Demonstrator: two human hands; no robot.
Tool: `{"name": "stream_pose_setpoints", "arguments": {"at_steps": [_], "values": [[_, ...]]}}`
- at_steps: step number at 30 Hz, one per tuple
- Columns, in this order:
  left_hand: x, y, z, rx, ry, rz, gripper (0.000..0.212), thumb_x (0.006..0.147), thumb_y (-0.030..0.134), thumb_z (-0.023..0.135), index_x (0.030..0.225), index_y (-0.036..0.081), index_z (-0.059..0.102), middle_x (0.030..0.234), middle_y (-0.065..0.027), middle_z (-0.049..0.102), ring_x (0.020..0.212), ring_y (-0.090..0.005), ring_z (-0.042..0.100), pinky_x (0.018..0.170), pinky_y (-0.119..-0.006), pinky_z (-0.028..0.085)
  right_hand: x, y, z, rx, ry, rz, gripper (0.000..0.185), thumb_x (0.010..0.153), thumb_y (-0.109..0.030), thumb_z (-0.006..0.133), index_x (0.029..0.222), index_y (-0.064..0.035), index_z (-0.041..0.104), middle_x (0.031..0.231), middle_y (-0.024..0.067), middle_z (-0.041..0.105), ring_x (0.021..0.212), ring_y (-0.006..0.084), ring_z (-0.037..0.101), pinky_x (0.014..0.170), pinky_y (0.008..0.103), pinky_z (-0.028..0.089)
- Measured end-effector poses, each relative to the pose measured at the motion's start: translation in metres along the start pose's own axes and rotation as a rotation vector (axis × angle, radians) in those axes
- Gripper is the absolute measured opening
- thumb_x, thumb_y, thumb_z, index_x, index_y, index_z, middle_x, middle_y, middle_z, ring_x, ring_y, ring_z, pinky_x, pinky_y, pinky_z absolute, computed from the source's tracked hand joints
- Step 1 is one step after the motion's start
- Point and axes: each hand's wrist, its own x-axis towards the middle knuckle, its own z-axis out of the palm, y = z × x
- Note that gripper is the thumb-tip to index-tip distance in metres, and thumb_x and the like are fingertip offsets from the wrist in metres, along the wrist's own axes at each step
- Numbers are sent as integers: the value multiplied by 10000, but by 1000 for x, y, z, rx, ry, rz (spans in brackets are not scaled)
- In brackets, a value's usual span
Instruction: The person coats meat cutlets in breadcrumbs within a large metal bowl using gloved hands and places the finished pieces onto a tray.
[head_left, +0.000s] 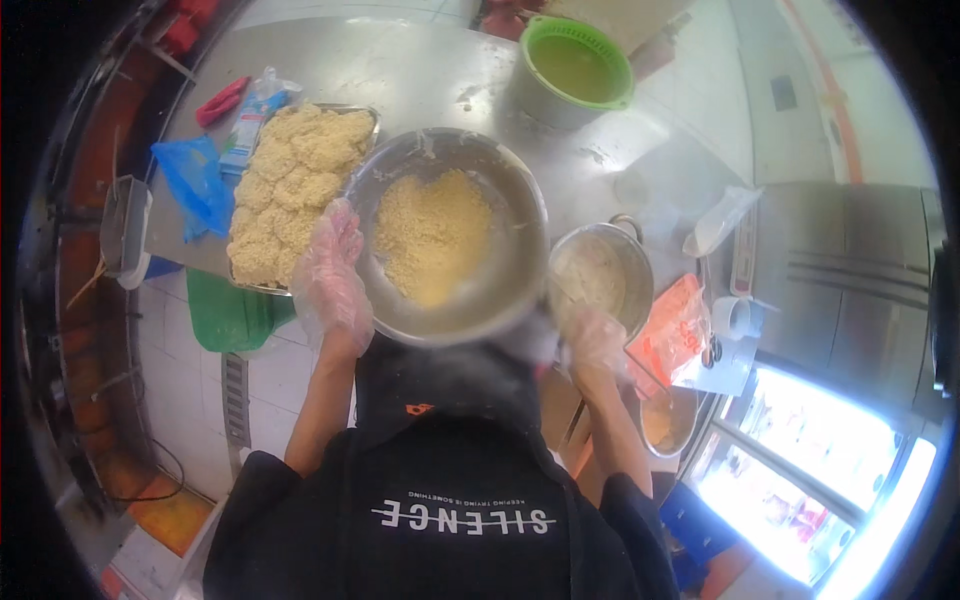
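Note:
A large metal mixing bowl (517, 232) holds a heap of pale yellow crumbs (431, 236). My left hand (334, 262), in a clear plastic glove, holds the bowl at its left rim, beside the tray. Right of the bowl stands a smaller metal pot (640, 281) with pale, thick batter (600, 266) inside. My right hand (596, 337), also gloved and blurred, is closed at the pot's near rim on the thin handle of a metal utensil (646, 375); its working end is hard to make out. A metal tray (367, 120) carries several crumb-coated pieces (300, 165) in a heap.
A green plastic basket (619, 94) sits in a metal pot at the back of the steel table (420, 67). Blue plastic (195, 180) lies left of the tray. At right are an orange-red bag (671, 330), a white cup (731, 316) and a lit display fridge (802, 465).

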Motion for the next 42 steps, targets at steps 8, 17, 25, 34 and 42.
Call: {"name": "stream_pose_setpoints", "arguments": {"at_steps": [8,17,25,34,42], "values": [[-5,1,6,-34,-26,-31,645,1098,439,345,1543,-27,330,1591,-188,367,1459,-309,362,1221,-425,242,-16,85,-14,581,-147,39,263,948,-227,605,968,-2,739,824,187,725,708,294,701,633,388,517],[-13,-6,-7,-69,-40,59,615,1090,407,404,1545,-2,342,1572,-182,400,1445,-300,389,1204,-402,265,-62,75,-59,1288,-158,143,204,941,-132,642,1004,47,717,754,44,662,621,104,559,565,285,442],[-2,0,2,-75,34,-101,603,1074,438,446,1494,6,431,1522,-148,473,1399,-291,430,1187,-431,264,-25,-6,-79,1100,-229,-99,386,956,-308,652,1215,-23,684,785,98,688,674,185,652,622,326,497],[19,-19,-23,244,90,-51,545,1069,400,451,1450,14,503,1451,-145,555,1330,-289,514,1139,-403,364,-18,47,-34,415,-240,341,532,936,-354,605,1359,-31,589,1255,274,647,1171,426,621,997,491,475],[101,-47,21,1308,-382,199,395,1031,279,419,1249,61,665,1257,-266,630,1216,-415,575,1041,-468,449,35,-40,-95,577,218,-239,332,984,-219,528,1234,-33,640,1157,214,671,1128,397,604,965,484,467]]}}
